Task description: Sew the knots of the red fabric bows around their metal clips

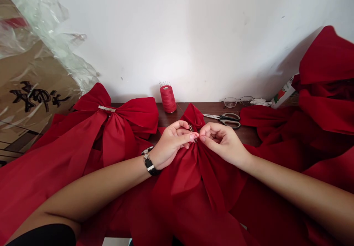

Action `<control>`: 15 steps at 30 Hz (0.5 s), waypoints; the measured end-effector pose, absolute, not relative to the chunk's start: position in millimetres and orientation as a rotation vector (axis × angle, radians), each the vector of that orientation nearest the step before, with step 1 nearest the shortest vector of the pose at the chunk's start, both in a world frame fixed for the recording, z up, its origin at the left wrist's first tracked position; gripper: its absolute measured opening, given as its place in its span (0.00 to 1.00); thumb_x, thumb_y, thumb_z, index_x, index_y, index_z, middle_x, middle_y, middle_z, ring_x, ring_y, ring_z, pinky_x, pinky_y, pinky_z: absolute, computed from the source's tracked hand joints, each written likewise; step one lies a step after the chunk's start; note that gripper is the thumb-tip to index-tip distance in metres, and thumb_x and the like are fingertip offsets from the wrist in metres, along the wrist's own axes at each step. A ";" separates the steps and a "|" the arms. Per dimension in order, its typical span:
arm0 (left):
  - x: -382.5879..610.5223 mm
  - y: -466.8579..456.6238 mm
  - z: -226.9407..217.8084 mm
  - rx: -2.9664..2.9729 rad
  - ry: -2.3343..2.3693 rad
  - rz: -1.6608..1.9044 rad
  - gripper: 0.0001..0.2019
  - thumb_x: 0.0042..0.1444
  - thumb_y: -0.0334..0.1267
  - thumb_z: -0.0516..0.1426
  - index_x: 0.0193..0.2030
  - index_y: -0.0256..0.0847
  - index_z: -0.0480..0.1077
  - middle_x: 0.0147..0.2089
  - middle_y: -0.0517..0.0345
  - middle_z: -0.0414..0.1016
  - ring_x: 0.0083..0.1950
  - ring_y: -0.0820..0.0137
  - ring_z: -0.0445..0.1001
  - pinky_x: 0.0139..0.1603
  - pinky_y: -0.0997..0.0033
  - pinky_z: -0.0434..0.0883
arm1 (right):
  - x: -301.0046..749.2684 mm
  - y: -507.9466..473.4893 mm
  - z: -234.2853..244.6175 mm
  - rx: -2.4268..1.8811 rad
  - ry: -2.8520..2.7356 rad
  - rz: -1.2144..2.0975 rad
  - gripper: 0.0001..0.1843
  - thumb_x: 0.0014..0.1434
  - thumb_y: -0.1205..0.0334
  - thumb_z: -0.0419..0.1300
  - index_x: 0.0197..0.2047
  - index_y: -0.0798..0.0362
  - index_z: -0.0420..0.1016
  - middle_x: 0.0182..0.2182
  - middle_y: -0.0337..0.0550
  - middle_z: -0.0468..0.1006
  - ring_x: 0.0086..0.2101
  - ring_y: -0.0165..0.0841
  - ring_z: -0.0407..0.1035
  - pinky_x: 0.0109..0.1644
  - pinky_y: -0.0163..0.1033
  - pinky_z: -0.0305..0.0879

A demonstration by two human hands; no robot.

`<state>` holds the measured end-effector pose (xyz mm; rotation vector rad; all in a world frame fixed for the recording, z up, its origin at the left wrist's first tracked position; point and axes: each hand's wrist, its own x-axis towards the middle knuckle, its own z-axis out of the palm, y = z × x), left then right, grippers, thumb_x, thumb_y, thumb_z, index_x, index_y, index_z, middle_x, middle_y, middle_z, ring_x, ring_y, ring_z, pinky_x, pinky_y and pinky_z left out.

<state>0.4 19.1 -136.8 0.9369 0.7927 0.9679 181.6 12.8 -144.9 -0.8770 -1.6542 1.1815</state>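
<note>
Lot: one dark wooden table (210, 109), laid with red cloth bows. Principal item: a red cloth bow (188, 179), placed centrally beneath both hands, its tails spread toward the wearer; it is judged light, soft and limp, and best taken at the gathered knot. A second bow (129, 119) is placed to the left. The left hand (171, 141) and right hand (222, 143) are drawn into narrow pinches at the knot. Also listed: a red thread spool (167, 98), scissors (221, 120), eyeglasses (238, 101), and a metal clip (106, 108) on the second bow. Smallest: a small metal pin (193, 132), held between both hands' fingertips (195, 134).
</note>
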 end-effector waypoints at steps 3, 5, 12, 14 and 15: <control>0.5 19.6 -135.3 0.928 0.795 0.971 0.17 0.45 0.31 0.68 0.36 0.39 0.64 0.29 0.61 0.78 0.29 0.79 0.71 0.26 0.83 0.64 | 181.1 12.2 -143.2 -0.891 -1.639 1.203 0.11 0.57 0.56 0.60 0.30 0.56 0.68 0.20 0.33 0.61 0.21 0.23 0.53 0.25 0.31 0.53; 0.4 19.9 -134.6 0.926 0.792 0.972 0.16 0.45 0.30 0.67 0.36 0.38 0.64 0.28 0.61 0.78 0.29 0.79 0.71 0.26 0.83 0.64 | 180.8 11.9 -142.0 -0.906 -1.634 1.199 0.12 0.57 0.55 0.61 0.30 0.56 0.69 0.18 0.31 0.58 0.20 0.22 0.50 0.24 0.31 0.49; -0.4 20.3 -136.0 0.916 0.789 0.970 0.16 0.46 0.30 0.67 0.36 0.39 0.64 0.29 0.61 0.78 0.29 0.80 0.71 0.26 0.83 0.64 | 181.2 12.3 -140.9 -0.941 -1.655 1.113 0.11 0.56 0.57 0.60 0.29 0.57 0.71 0.16 0.28 0.50 0.19 0.21 0.42 0.22 0.31 0.41; -0.3 20.4 -136.5 0.916 0.789 0.970 0.16 0.46 0.30 0.67 0.37 0.39 0.64 0.29 0.61 0.78 0.29 0.80 0.71 0.26 0.83 0.64 | 181.3 12.1 -141.2 -0.938 -1.656 1.111 0.11 0.56 0.57 0.60 0.30 0.58 0.71 0.16 0.28 0.49 0.19 0.21 0.42 0.22 0.31 0.41; -0.2 20.6 -136.6 0.916 0.790 0.970 0.16 0.46 0.30 0.67 0.37 0.39 0.64 0.29 0.61 0.78 0.29 0.79 0.72 0.26 0.83 0.64 | 181.2 12.0 -141.2 -0.936 -1.655 1.108 0.11 0.56 0.58 0.61 0.30 0.58 0.72 0.16 0.27 0.49 0.19 0.21 0.42 0.22 0.31 0.41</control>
